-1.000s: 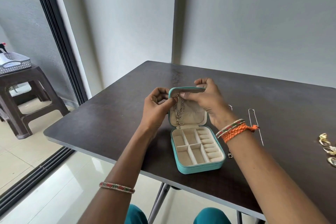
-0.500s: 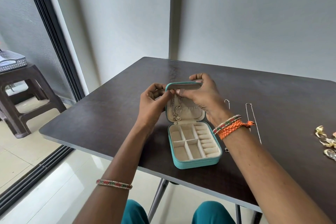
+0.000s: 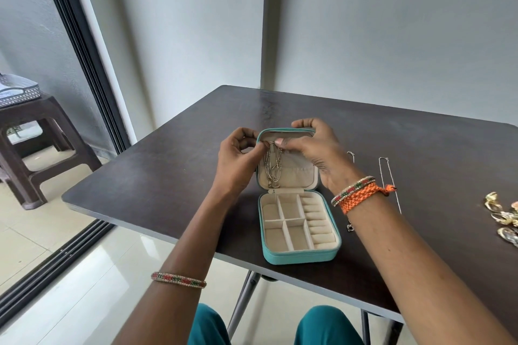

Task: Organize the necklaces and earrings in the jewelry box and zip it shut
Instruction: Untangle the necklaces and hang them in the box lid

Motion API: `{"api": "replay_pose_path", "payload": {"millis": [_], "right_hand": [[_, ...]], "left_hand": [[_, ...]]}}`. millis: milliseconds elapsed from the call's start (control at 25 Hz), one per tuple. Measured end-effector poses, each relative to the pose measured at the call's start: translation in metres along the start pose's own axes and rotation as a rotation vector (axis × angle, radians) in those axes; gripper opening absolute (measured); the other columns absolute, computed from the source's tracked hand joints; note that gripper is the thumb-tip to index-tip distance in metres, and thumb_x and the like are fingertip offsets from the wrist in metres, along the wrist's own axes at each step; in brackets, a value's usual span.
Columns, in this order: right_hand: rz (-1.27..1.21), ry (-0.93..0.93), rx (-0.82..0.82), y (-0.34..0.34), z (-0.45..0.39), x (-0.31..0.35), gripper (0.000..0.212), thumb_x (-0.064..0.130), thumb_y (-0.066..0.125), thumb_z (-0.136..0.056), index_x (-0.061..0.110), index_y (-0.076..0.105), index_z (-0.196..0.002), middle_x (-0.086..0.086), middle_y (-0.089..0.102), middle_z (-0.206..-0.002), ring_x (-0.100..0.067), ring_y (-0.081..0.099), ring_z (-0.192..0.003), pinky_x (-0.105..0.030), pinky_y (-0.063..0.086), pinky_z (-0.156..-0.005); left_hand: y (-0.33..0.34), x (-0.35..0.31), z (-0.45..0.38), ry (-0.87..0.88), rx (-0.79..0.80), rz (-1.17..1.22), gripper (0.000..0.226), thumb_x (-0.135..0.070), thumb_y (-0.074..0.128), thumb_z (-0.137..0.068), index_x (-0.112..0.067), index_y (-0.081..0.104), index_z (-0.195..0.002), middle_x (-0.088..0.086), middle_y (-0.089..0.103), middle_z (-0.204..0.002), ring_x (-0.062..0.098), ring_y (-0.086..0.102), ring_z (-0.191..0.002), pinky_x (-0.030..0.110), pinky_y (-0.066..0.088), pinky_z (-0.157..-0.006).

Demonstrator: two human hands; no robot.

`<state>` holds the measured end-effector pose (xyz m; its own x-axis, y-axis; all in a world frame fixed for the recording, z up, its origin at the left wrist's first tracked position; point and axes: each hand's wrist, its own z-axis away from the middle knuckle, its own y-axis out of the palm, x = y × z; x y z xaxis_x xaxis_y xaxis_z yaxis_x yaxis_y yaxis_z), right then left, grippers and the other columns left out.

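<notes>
The box (image 3: 301, 253) at centre frame has a teal shell with a faint leather-like sheen; its lining looks soft, matt and cream, like velvet. The chain (image 3: 272, 166) hanging in the lid is dull silver metal with small beads. The table (image 3: 168, 176) is dark wood-look laminate, smooth with a low sheen. At right frame, thin chains (image 3: 389, 182) are fine bright metal, and the earrings (image 3: 503, 217) at the right edge are glossy gold metal. The stool (image 3: 36, 131) at left looks like brown moulded plastic. The floor (image 3: 84, 288) is glossy tile.
</notes>
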<state>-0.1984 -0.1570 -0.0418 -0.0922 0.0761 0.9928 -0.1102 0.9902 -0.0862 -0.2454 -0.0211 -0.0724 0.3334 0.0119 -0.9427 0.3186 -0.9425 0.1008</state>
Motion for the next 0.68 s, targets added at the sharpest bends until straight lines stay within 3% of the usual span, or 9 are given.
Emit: {"api": "replay_pose_path", "payload": {"millis": [200, 280, 400, 480, 560, 680], "right_hand": [[0.002, 0.034, 0.023, -0.002, 0.007, 0.006, 0.057, 0.006, 0.085, -0.063, 0.019, 0.055, -0.110, -0.010, 0.059, -0.117, -0.019, 0.061, -0.100, -0.017, 0.050, -0.062], [0.099, 0.010, 0.024, -0.003, 0.009, 0.009, 0.065, 0.011, 0.086, -0.063, 0.022, 0.052, -0.117, -0.005, 0.054, -0.123, -0.017, 0.055, -0.106, -0.018, 0.045, -0.069], [0.207, -0.005, 0.031, -0.004, 0.011, 0.012, 0.080, 0.018, 0.087, -0.064, 0.026, 0.044, -0.131, -0.005, 0.045, -0.133, -0.018, 0.047, -0.119, -0.026, 0.044, -0.090], [0.227, -0.029, 0.009, -0.004, 0.014, 0.015, 0.078, 0.023, 0.083, -0.069, 0.027, 0.041, -0.134, -0.005, 0.042, -0.138, -0.019, 0.045, -0.124, -0.034, 0.042, -0.103], [0.342, -0.235, -0.119, -0.002, 0.020, 0.018, 0.060, 0.023, 0.074, -0.076, 0.025, 0.046, -0.129, -0.002, 0.045, -0.133, -0.019, 0.045, -0.122, -0.041, 0.039, -0.104], [0.514, -0.743, -0.286, 0.006, 0.032, 0.020, 0.037, 0.007, 0.058, -0.074, 0.014, 0.058, -0.110, -0.005, 0.054, -0.118, -0.022, 0.048, -0.114, -0.034, 0.040, -0.098]], "left_hand": [[0.001, -0.005, 0.001, -0.067, 0.015, 0.070, 0.011, -0.014, 0.058, -0.071, -0.013, 0.054, -0.081, 0.014, 0.058, -0.081, 0.014, 0.053, -0.060, 0.024, 0.044, -0.052], [0.000, -0.007, 0.002, -0.089, 0.031, 0.101, 0.012, -0.014, 0.059, -0.070, -0.015, 0.053, -0.080, 0.013, 0.057, -0.082, 0.015, 0.052, -0.061, 0.024, 0.043, -0.053], [0.000, -0.007, 0.002, -0.129, 0.067, 0.146, 0.014, -0.014, 0.060, -0.069, -0.017, 0.053, -0.081, 0.008, 0.059, -0.080, 0.015, 0.053, -0.063, 0.022, 0.044, -0.053], [0.000, -0.007, 0.001, -0.126, 0.036, 0.156, 0.013, -0.012, 0.064, -0.072, -0.017, 0.056, -0.081, 0.001, 0.063, -0.075, 0.012, 0.055, -0.063, 0.022, 0.043, -0.053], [-0.002, -0.008, 0.001, -0.003, -0.083, 0.146, 0.015, -0.004, 0.064, -0.080, -0.017, 0.058, -0.080, -0.002, 0.064, -0.071, 0.005, 0.056, -0.059, 0.019, 0.043, -0.051], [-0.005, -0.011, 0.004, 0.295, -0.185, 0.091, 0.019, 0.000, 0.059, -0.082, -0.019, 0.059, -0.084, -0.002, 0.065, -0.077, 0.005, 0.059, -0.063, 0.018, 0.046, -0.056]]}}
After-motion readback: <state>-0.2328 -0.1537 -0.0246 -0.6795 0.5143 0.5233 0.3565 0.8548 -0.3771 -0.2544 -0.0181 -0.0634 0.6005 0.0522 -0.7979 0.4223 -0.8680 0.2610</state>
